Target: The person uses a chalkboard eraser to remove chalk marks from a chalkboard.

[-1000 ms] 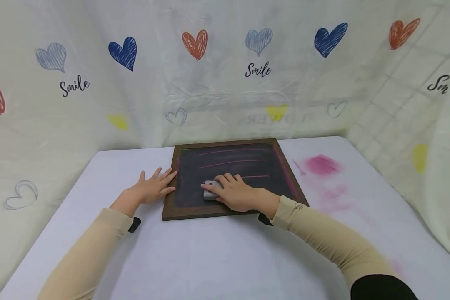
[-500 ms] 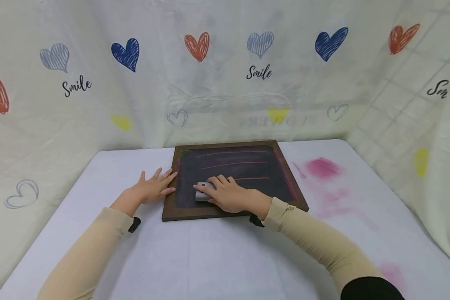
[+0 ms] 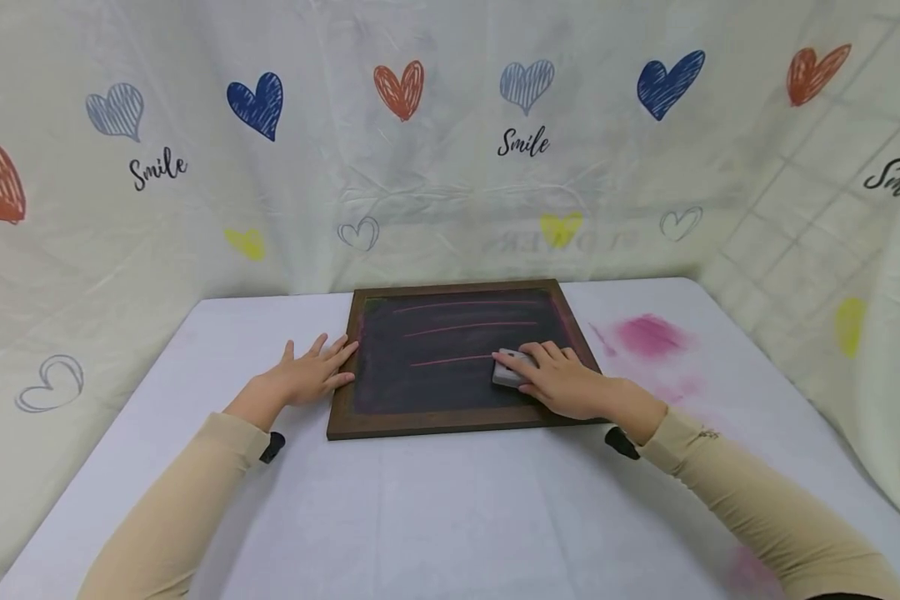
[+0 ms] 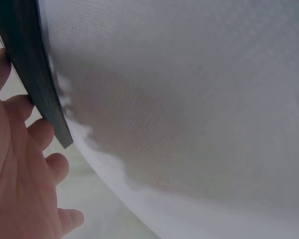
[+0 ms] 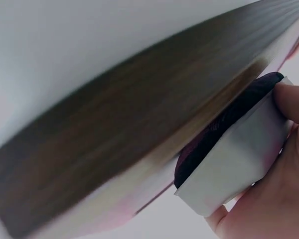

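Grey eraser (image 3: 512,369) is on the chalkboard (image 3: 427,390), lower rt part of the black, right by the end of the lowest pink line (image 3: 450,360). Rt hand (image 3: 570,390) has its grip clamped on it, fingers and thumb round the sides afaict. Rt wrist cam shows a dark pad (image 5: 209,134) under the eraser's pale body, next to the wooden frame (image 3: 450,422). Lt hand (image 3: 307,377) isn't clamped on anything: fingers spread apart, tips on the frame's lt side, prob just steadying the board. Progress-wise, looks like a wipe-down that's partway at best imo: the strip below the lowest line is dark w/ no line I can see, but 3 pink lines are left, incl. the middle one (image 3: 471,326) and top one (image 3: 468,305), plus pinkish residue near the rt inner edge. Further out, the white desk (image 3: 450,517) has a pink smudge (image 3: 652,335) to the rt of the board, and there's a heart-print curtain (image 3: 450,167) behind. Hard to make out: whether that lowest line stops at the eraser or runs on under it, idk. Board's lower rt corner is hidden by hand/wrist, pad's underside doesn't show, rt wrist cam is blurry, and lt wrist cam only catches a bit of frame edge, so no chalk there.
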`<state>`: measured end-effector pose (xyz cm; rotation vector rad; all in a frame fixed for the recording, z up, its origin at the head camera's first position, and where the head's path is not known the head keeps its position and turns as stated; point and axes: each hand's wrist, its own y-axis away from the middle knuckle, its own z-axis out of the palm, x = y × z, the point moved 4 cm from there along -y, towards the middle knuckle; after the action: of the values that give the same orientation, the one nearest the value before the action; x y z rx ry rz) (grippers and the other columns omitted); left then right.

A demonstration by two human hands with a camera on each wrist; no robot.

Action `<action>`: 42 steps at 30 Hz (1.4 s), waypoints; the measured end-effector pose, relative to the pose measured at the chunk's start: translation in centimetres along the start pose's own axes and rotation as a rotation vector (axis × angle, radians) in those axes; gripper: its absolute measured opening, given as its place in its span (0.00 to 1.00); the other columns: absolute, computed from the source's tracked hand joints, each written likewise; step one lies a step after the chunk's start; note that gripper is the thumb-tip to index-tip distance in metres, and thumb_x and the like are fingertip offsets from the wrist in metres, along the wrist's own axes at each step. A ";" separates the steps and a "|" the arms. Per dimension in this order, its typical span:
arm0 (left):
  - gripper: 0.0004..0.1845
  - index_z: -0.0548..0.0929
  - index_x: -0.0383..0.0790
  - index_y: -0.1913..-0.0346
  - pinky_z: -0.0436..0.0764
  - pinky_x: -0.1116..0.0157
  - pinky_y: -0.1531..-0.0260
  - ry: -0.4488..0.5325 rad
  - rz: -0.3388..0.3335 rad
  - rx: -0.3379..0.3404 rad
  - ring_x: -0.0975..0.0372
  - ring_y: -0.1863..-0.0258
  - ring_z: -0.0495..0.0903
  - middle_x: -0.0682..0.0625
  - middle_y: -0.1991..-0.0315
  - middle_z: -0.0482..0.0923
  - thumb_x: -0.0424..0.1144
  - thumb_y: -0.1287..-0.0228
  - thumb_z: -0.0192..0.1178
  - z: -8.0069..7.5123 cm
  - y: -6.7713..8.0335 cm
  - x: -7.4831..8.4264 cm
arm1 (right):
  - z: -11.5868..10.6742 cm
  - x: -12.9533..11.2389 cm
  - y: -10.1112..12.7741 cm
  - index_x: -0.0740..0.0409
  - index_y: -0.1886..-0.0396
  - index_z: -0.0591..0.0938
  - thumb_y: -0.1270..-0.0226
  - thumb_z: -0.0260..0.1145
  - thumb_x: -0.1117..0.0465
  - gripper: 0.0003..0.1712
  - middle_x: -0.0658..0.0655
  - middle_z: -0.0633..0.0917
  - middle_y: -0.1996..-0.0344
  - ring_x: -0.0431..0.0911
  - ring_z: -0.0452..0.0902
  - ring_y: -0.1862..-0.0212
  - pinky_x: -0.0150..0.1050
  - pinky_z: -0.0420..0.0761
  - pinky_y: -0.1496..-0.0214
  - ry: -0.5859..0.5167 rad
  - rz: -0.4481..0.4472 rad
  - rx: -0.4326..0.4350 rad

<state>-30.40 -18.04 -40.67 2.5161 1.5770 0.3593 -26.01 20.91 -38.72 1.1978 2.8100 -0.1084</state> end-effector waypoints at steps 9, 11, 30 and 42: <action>0.39 0.47 0.45 0.16 0.33 0.27 0.33 0.003 0.006 0.002 0.40 0.20 0.38 0.41 0.17 0.42 0.60 0.18 0.41 0.0 -0.1 0.1 | -0.7 1.5 2.3 0.51 0.19 0.60 0.19 0.58 0.59 0.34 0.67 0.70 0.36 0.60 0.66 0.40 0.60 0.68 0.46 -0.025 0.001 0.044; 0.39 0.47 0.44 0.16 0.33 0.27 0.33 0.006 0.009 0.002 0.40 0.20 0.38 0.41 0.17 0.42 0.60 0.18 0.41 0.0 -0.2 0.1 | -0.5 1.3 1.8 0.50 0.19 0.60 0.18 0.58 0.59 0.34 0.67 0.70 0.36 0.61 0.66 0.39 0.58 0.67 0.47 -0.012 0.001 0.037; 0.40 0.47 0.45 0.16 0.34 0.27 0.33 -0.008 0.001 -0.014 0.40 0.20 0.38 0.41 0.17 0.42 0.63 0.19 0.39 -0.3 -0.3 -0.1 | 1.3 -8.4 -10.1 0.41 0.15 0.53 0.14 0.50 0.51 0.34 0.63 0.64 0.27 0.59 0.60 0.30 0.58 0.67 0.37 0.071 -0.080 -0.149; 0.38 0.47 0.45 0.16 0.36 0.27 0.33 -0.019 -0.013 -0.023 0.39 0.20 0.39 0.41 0.17 0.43 0.60 0.18 0.40 -0.4 -0.2 0.0 | 1.9 -11.7 -12.5 0.36 0.15 0.49 0.15 0.49 0.48 0.35 0.59 0.64 0.26 0.55 0.61 0.29 0.55 0.69 0.33 0.177 -0.070 -0.180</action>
<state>-30.74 -17.98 -40.33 2.4837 1.5720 0.3497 -26.87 3.74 -38.93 1.1208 2.9349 0.2536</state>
